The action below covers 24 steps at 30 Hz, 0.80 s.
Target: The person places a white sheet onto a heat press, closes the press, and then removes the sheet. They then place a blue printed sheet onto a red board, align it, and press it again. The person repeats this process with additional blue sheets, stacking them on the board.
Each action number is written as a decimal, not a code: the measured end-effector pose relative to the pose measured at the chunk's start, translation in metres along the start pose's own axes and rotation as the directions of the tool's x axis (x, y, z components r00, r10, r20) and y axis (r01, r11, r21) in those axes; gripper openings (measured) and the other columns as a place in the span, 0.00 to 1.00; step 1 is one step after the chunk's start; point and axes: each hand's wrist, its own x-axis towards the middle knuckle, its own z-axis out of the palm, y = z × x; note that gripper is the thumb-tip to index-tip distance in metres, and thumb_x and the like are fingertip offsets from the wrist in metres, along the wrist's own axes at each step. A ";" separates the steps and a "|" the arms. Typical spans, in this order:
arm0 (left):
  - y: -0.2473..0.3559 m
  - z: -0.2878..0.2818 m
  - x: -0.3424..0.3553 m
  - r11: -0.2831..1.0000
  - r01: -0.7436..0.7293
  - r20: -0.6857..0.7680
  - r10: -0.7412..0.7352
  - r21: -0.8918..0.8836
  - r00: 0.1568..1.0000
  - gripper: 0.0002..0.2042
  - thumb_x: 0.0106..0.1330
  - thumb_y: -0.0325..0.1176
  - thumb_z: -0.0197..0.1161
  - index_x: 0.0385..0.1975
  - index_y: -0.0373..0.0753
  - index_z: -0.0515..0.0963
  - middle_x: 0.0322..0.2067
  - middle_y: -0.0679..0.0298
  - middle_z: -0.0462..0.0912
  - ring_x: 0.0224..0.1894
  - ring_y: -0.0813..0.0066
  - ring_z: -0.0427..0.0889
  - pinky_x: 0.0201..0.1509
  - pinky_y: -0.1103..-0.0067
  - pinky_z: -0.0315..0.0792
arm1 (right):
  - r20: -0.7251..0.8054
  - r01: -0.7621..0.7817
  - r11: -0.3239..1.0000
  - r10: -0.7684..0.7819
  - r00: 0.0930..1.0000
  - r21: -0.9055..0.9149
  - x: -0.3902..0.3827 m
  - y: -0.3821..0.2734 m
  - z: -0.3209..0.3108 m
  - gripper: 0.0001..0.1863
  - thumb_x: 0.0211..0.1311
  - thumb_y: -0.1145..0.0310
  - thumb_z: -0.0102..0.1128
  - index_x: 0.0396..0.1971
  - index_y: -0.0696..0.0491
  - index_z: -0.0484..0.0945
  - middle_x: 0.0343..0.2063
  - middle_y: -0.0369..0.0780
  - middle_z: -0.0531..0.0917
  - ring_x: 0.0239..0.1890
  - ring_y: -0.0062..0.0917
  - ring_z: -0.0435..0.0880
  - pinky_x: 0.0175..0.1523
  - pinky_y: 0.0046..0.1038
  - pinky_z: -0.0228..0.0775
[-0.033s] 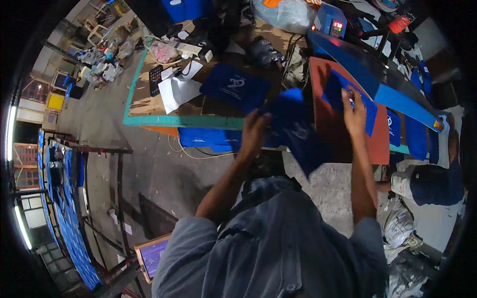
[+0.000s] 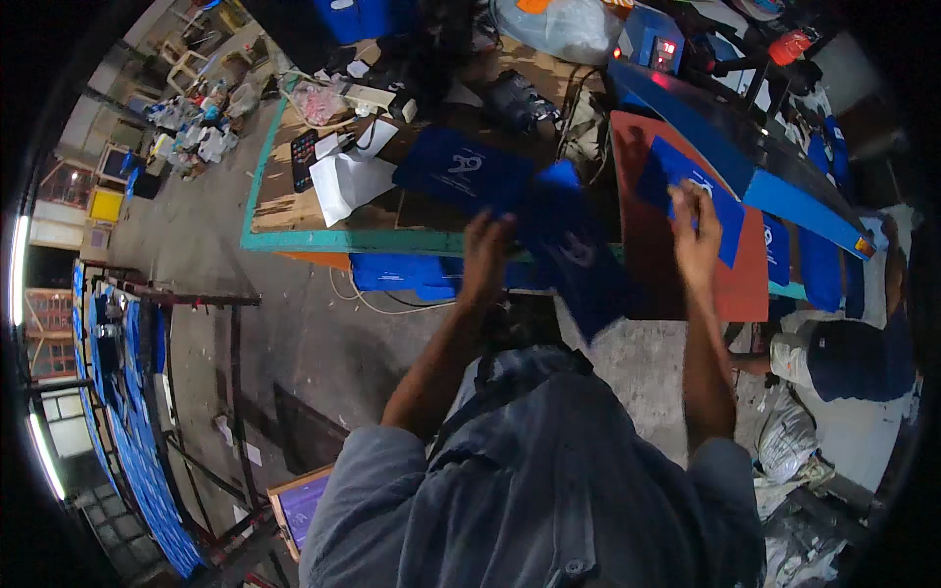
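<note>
A blue fabric piece with a pale print (image 2: pixel 730 220) lies on the reddish pad (image 2: pixel 676 294) of a heat press, under its raised blue plate (image 2: pixel 784 206). My right hand (image 2: pixel 694 230) is over this piece, fingertips at its print and slightly apart. My left hand (image 2: pixel 485 255) is closed at the left edge of a second, darker blue printed piece (image 2: pixel 578 260), which slants past the table's front edge. The left fingertips are blurred. Another blue printed piece (image 2: pixel 461 171) lies flat on the table beyond my left hand.
White paper (image 2: pixel 351 184) and a black phone-like device (image 2: pixel 305 157) lie on the teal-edged table (image 2: pixel 353 240). The press has a lit display box (image 2: pixel 655 44). A rack of blue pieces (image 2: pixel 137 421) stands at left. Another person (image 2: pixel 853 358) is at the right edge.
My left hand and the darker blue piece have shifted slightly left. My right hand has moved a little down over the print; the piece on the pad looks unmoved.
</note>
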 end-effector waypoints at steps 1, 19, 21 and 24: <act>0.007 -0.023 0.033 0.993 0.045 -0.064 -0.038 0.114 0.997 0.25 0.69 0.40 0.66 0.61 0.33 0.73 0.46 0.57 0.84 0.50 0.62 0.83 0.53 0.69 0.77 | -0.024 0.001 0.983 0.003 1.000 0.181 -0.031 -0.016 0.016 0.21 0.74 0.54 0.57 0.55 0.54 0.78 0.49 0.44 0.85 0.54 0.33 0.84 0.58 0.33 0.72; 0.044 -0.139 0.246 0.950 0.295 0.112 -0.283 -0.107 0.953 0.19 0.71 0.42 0.60 0.57 0.38 0.75 0.53 0.58 0.80 0.55 0.60 0.78 0.57 0.59 0.75 | 0.668 -0.880 0.298 0.573 0.474 0.369 -0.123 -0.061 0.265 0.32 0.64 0.47 0.69 0.55 0.57 0.74 0.40 0.44 0.85 0.38 0.29 0.88 0.42 0.30 0.84; 0.046 -0.145 0.240 0.980 0.193 0.164 -0.198 0.044 0.966 0.20 0.72 0.42 0.59 0.57 0.37 0.75 0.53 0.58 0.81 0.55 0.59 0.78 0.61 0.56 0.72 | 0.622 -0.842 0.180 0.600 0.504 0.508 -0.112 -0.053 0.283 0.32 0.64 0.48 0.69 0.57 0.57 0.72 0.42 0.47 0.84 0.39 0.32 0.89 0.43 0.33 0.86; 0.047 -0.160 0.241 0.945 0.289 0.143 -0.268 -0.151 0.953 0.20 0.72 0.42 0.60 0.58 0.37 0.75 0.53 0.57 0.80 0.56 0.57 0.78 0.65 0.54 0.70 | 0.601 -0.797 0.118 0.595 0.534 0.592 -0.101 -0.046 0.305 0.30 0.65 0.50 0.69 0.55 0.56 0.72 0.42 0.47 0.84 0.40 0.33 0.89 0.43 0.34 0.87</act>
